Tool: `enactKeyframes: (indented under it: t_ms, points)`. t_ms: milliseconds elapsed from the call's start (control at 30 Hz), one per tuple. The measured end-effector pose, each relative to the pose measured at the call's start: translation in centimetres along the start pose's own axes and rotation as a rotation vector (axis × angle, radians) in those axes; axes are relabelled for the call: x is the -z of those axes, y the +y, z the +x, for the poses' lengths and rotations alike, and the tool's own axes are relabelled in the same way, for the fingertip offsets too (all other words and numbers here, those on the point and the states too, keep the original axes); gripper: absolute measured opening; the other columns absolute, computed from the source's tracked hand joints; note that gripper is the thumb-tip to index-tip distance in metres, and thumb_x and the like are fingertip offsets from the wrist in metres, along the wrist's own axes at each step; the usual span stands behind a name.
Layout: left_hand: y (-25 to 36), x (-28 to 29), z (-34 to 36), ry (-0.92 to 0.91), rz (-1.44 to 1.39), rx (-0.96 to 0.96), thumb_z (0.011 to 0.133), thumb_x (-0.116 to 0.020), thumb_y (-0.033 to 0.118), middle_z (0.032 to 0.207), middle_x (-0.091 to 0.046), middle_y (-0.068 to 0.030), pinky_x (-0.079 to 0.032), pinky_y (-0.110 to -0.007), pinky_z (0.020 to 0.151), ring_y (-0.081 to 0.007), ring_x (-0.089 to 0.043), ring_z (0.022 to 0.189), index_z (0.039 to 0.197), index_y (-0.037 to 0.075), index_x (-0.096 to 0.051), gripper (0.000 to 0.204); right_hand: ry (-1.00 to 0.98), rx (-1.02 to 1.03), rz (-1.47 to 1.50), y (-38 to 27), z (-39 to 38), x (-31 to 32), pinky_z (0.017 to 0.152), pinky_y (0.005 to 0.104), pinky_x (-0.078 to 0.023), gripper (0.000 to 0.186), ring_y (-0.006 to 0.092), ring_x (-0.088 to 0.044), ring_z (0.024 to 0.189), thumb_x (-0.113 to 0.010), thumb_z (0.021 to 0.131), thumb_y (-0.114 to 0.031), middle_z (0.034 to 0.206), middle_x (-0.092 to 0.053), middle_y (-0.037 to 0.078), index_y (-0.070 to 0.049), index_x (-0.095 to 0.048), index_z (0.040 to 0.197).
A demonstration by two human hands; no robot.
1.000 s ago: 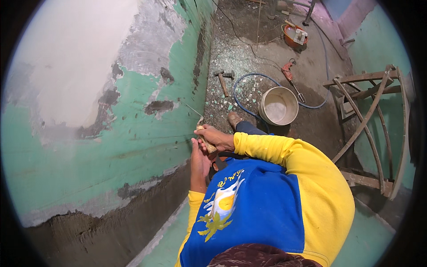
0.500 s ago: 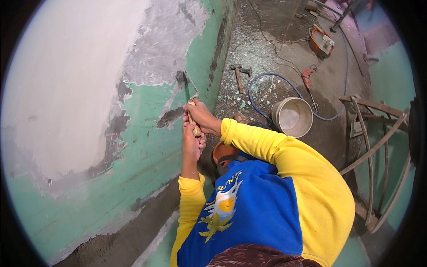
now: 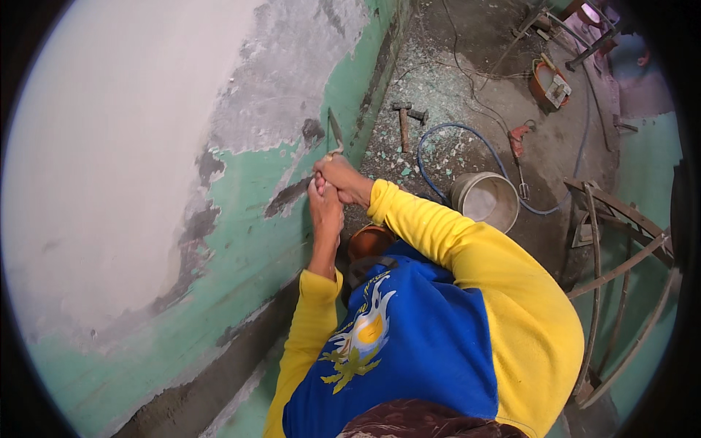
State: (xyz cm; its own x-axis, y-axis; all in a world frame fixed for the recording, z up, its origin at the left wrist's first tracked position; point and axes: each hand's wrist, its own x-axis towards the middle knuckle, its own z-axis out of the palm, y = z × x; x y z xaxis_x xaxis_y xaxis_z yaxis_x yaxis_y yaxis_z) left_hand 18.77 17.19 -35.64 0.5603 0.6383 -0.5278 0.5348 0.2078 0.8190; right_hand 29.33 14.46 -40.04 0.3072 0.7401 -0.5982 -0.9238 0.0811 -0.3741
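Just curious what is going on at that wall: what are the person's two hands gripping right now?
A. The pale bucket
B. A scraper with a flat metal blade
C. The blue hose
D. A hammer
B: both the left hand and the right hand wrap the handle of the scraper, its blade against the green wall; the hammer, blue hose and bucket lie untouched on the floor.
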Motion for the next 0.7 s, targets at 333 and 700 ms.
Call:
enactKeyframes:
  t_ms: [333,700]
  points:
    - [0.8,-1.7,-1.5,0.017,0.053,-0.044,0.102,-0.052,0.022,0.13,-0.054,-0.0141,-0.046,-0.03,0.09,-0.0193,-0.056,0.113,0.146,-0.004,-0.036,0.053,-0.002,0.041,0.03,-1.2,-1.6,0.2,0.04,0.0339,-0.045,0.012,0.0164,-0.054,0.047,-0.062,0.089,-0.002,0.062,-0.053,0.006,-0.001,-0.054,0.08]
    - [-1.2,-4.4,1.1,0.0,-0.035,-0.037,0.103,-0.053,0.023,0.132,-0.054,-0.0188,-0.047,-0.033,0.102,-0.0233,-0.056,0.123,0.147,-0.007,-0.033,0.057,0.004,-0.019,-0.046,-3.9,-1.4,2.0,0.041,0.031,-0.045,0.014,0.0128,-0.056,0.049,-0.056,0.091,-0.002,0.064,-0.055,0.004,-0.004,-0.053,0.077]
